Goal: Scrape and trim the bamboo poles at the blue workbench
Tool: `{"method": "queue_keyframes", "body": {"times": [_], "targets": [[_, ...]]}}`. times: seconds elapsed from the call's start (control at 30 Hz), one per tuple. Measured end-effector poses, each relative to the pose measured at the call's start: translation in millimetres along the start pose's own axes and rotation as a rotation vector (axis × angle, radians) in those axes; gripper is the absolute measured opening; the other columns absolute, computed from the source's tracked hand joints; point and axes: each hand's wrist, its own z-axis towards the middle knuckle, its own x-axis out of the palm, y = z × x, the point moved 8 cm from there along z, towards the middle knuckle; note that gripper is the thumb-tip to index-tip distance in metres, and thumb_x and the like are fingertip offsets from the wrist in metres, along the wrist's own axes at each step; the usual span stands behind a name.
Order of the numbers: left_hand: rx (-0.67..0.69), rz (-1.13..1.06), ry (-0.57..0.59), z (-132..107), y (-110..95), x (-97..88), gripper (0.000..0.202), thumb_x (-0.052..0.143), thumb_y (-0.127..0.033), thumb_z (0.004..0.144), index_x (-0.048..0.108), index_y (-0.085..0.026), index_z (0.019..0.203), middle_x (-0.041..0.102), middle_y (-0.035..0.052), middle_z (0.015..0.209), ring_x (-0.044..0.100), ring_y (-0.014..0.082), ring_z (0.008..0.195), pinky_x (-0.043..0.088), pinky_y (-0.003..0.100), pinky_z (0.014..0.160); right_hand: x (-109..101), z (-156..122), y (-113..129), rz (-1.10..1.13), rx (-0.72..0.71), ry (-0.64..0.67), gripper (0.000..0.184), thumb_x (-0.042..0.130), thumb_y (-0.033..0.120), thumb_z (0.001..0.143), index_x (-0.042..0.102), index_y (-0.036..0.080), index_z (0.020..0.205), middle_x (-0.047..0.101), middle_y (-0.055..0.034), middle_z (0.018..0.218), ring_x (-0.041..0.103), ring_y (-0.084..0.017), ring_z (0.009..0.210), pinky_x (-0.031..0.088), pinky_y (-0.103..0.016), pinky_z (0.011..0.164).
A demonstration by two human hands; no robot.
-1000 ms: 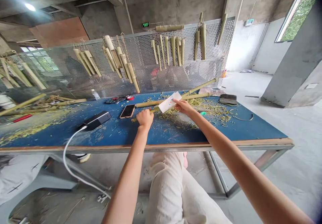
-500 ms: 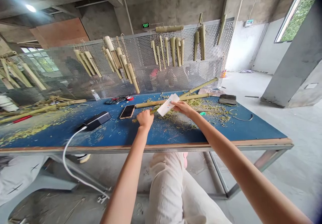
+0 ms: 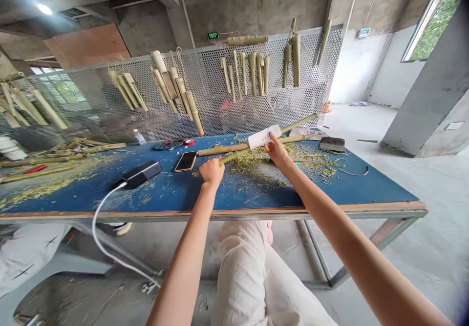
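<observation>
My left hand point(image 3: 212, 172) is closed round the near end of a slim green bamboo stick point(image 3: 235, 156), which slants up and away to the right over the blue table. A white sheet of paper with faint printed marks point(image 3: 257, 139) lies folded over the stick farther along. My right hand point(image 3: 277, 152) grips this sheet, thumb on top, so the stick passes beneath it. A thicker bamboo pole point(image 3: 222, 150) lies on the table just behind. Green shavings point(image 3: 249, 160) are strewn under and around the stick.
A phone point(image 3: 186, 161) and a black power bank point(image 3: 142, 174) with a white cable are left of my hands. Behind stands a perforated metal panel point(image 3: 212, 106) hung with bamboo pieces. A dark block point(image 3: 331, 144) sits at the right. Someone's leg point(image 3: 32, 253) shows lower left.
My right hand has slid the white sheet up and to the right along the bamboo stick, away from my left hand. My left hand has stayed in place, still gripping the stick.
</observation>
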Motion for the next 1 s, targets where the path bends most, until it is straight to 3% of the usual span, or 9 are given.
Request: {"method": "queue_keyframes", "body": {"times": [0.1,0.27,0.33,0.47,0.53,0.73,0.9,1.0], "targets": [[0.017,0.007,0.011,0,-1,1.2,0.051,0.032,-0.037,0.1,0.076,-0.009,0.099,0.073,0.0221,0.1,0.07,0.0317,0.093,0.047,0.036,0.076,6,-6,-9,-0.12,0.041,0.021,0.024,0.08,0.042,0.076,0.071,0.022,0.085,0.073,-0.0001,0.081,0.066,-0.01,0.071,0.059,-0.018,0.07],[0.012,0.01,0.011,2,1,1.8,0.054,0.03,-0.037,0.1,0.076,-0.009,0.102,0.073,0.0237,0.103,0.07,0.0327,0.095,0.048,0.038,0.076,38,-21,-27,-0.316,0.168,0.269,0.025,0.086,0.036,0.07,0.073,0.017,0.08,0.075,-0.0047,0.084,0.068,-0.012,0.074,0.059,-0.02,0.072],[-0.003,0.016,0.001,3,3,1.9,0.054,0.03,-0.037,0.1,0.076,-0.009,0.101,0.073,0.024,0.102,0.07,0.0328,0.095,0.048,0.038,0.077,33,-16,-18,-0.256,0.124,0.22,0.025,0.085,0.039,0.071,0.073,0.018,0.081,0.074,-0.0024,0.08,0.066,-0.01,0.071,0.058,-0.019,0.071],[0.009,0.011,-0.003,4,2,2.7,0.055,0.028,-0.038,0.1,0.076,-0.009,0.098,0.074,0.023,0.1,0.071,0.0324,0.092,0.047,0.037,0.075,4,-3,5,-0.111,-0.016,-0.035,0.025,0.08,0.042,0.076,0.069,0.021,0.084,0.071,0.0018,0.077,0.064,-0.007,0.066,0.057,-0.017,0.069],[0.02,0.005,0.002,4,1,3.2,0.055,0.03,-0.039,0.1,0.076,-0.009,0.098,0.074,0.0227,0.1,0.07,0.0322,0.092,0.047,0.037,0.074,2,-4,3,-0.172,0.006,-0.043,0.025,0.079,0.042,0.077,0.068,0.02,0.082,0.07,0.0001,0.076,0.065,-0.009,0.067,0.058,-0.018,0.07],[-0.049,0.008,-0.026,3,8,0.4,0.059,0.026,-0.04,0.102,0.075,-0.008,0.099,0.072,0.0248,0.102,0.069,0.033,0.094,0.045,0.037,0.075,43,-27,-18,-0.408,0.22,0.32,0.02,0.076,0.034,0.081,0.069,0.017,0.09,0.074,-0.0097,0.096,0.07,-0.016,0.083,0.06,-0.027,0.077],[-0.077,-0.012,-0.051,2,11,-1.8,0.064,0.022,-0.044,0.103,0.076,-0.01,0.099,0.073,0.0232,0.097,0.069,0.0309,0.09,0.044,0.035,0.073,42,-31,-2,-0.495,0.274,0.384,0.022,0.069,0.035,0.083,0.066,0.018,0.096,0.073,-0.0126,0.097,0.069,-0.02,0.084,0.059,-0.032,0.078],[-0.108,-0.027,-0.068,2,15,-3.3,0.065,0.021,-0.045,0.103,0.076,-0.011,0.1,0.073,0.022,0.096,0.069,0.031,0.089,0.044,0.035,0.071,40,-31,19,-0.47,0.187,0.446,0.03,0.063,0.044,0.084,0.064,0.019,0.1,0.073,-0.0123,0.093,0.068,-0.024,0.085,0.058,-0.037,0.077]]}}
